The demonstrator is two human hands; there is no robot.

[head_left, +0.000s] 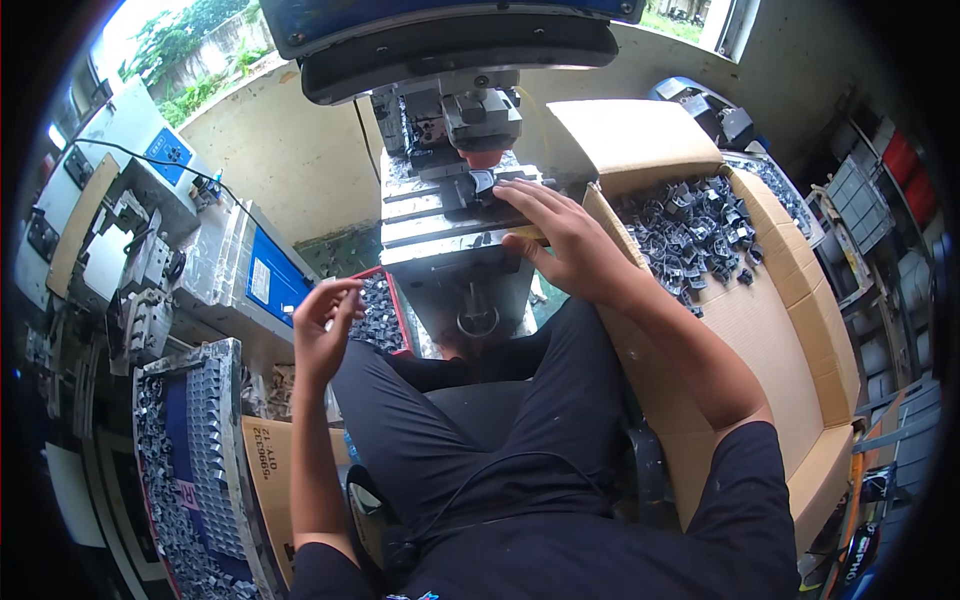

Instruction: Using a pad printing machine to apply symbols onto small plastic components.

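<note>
My right hand [570, 240] reaches over the machine's slotted metal table [440, 225] with its fingers stretched out. Its fingertips are beside a small pale-faced part [482, 182] in a dark fixture [460, 193]; whether they touch it I cannot tell. Just above the fixture is the red-tipped head [482, 158] of the bench machine. My left hand [322, 325] is raised at the left of my lap, its fingers curled together. A small dark thing may be between its fingertips. Close by stands a red tray [405, 320] of small dark metal parts [375, 312].
At my right, a large open cardboard box [770, 350] holds a heap of dark metal parts [690, 230]. A grey-and-blue machine [245, 260] stands at the left. Below it are a rack of parts [220, 450] and another cardboard box [270, 470]. Overhead hangs the blue machine housing [450, 25].
</note>
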